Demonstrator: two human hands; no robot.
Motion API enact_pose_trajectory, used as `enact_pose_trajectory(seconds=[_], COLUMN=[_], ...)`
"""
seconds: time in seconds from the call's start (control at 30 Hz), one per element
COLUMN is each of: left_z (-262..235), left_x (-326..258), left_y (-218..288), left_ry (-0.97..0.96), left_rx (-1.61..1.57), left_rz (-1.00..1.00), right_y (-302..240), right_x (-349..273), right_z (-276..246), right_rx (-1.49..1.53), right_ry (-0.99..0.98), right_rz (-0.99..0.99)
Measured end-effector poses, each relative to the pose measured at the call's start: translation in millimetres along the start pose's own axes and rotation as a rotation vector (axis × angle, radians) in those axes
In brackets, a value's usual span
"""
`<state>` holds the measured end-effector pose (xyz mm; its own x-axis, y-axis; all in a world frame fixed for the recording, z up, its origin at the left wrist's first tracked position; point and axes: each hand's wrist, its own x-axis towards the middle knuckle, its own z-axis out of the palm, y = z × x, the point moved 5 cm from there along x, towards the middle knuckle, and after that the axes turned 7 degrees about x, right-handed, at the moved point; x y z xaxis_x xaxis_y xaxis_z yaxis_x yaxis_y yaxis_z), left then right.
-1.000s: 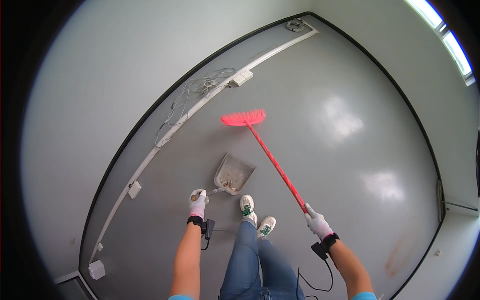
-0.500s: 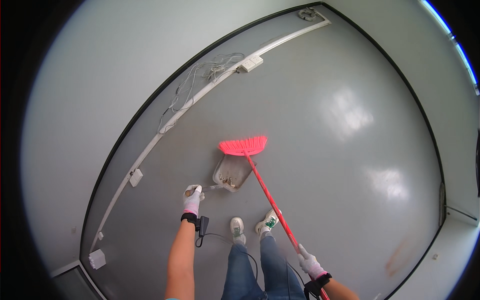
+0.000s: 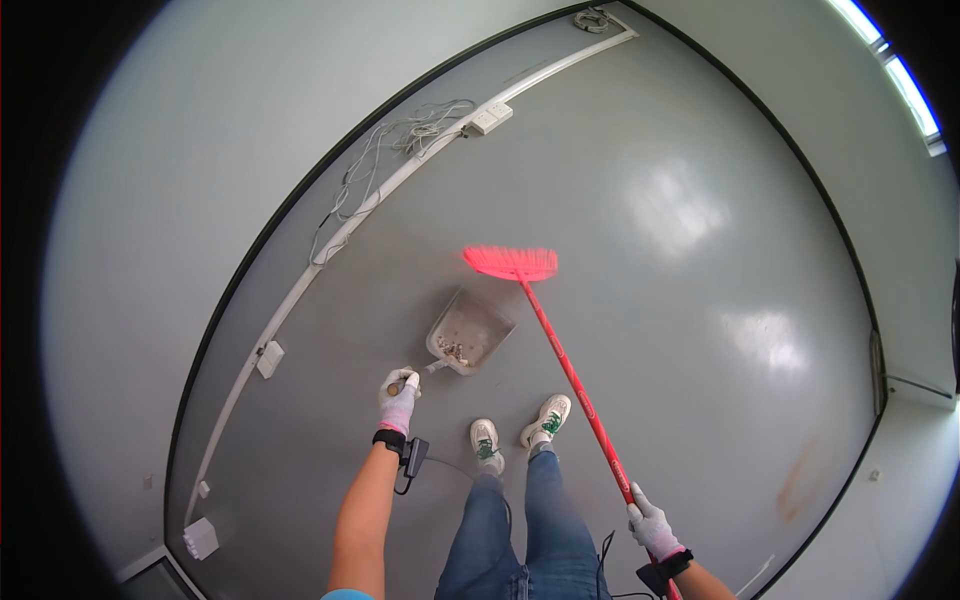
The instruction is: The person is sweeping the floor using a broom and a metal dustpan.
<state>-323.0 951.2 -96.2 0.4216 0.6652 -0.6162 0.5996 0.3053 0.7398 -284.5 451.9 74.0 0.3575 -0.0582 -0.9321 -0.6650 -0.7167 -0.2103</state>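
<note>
While my right fingers [image 3: 639,497] clamp the red broom [image 3: 577,389], its bristles [image 3: 511,263] sit ahead | left fingers [image 3: 411,384] wrap the handle [image 3: 394,391] of the dustpan [image 3: 484,326] just beyond | I'd keep it flat, sweep gently

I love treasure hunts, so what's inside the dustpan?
The dustpan holds small pale and brown bits of debris, mostly to one side. Anything buried beneath them is covered.
</note>
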Motion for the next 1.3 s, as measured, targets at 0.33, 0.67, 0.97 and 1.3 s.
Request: enact_pose_trajectory(seconds=[0.33, 0.67, 0.97, 1.3], left_z=[-14, -27, -75, -95], left_x=[5, 1, -29, -13], left_y=[-32, -51, -68, -91], left_ry=[-0.058, -0.079, 0.003, 0.012], left_rx=[0.149, -0.012, 0.022, 0.068], left_rz=[-0.003, 0.035, 0.049, -0.020], right_y=[34, 59, -61, 60], right_x=[18, -87, 88, -15], right_z=[105, 105, 100, 154], right_rx=[0.068, 0.443, -0.126, 0.121], right_ry=[0.005, -0.246, 0.081, -0.240], right_rz=[0.006, 0.154, -0.233, 0.067])
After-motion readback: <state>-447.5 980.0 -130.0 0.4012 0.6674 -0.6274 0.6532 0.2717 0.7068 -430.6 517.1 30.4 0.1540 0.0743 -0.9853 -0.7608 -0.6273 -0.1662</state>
